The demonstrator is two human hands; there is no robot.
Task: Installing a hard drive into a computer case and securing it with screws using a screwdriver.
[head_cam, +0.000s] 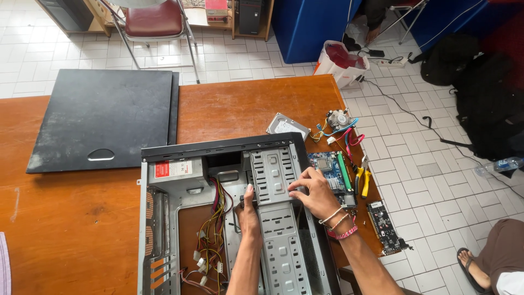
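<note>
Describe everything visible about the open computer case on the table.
The case is a grey bare-metal tower with a black front edge, lying on its side on the wooden table, its side open. Inside sit a power supply at the upper left, a bundle of coloured wires, and a perforated drive cage. The left hand and right hand both rest on the cage. The case's lower end runs out of frame.

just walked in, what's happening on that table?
A person has an opened computer case lying on a wooden table. Left hand and right hand both rest on its metal drive cage. A motherboard, hard drive, pliers and the removed side panel lie around it.
</note>
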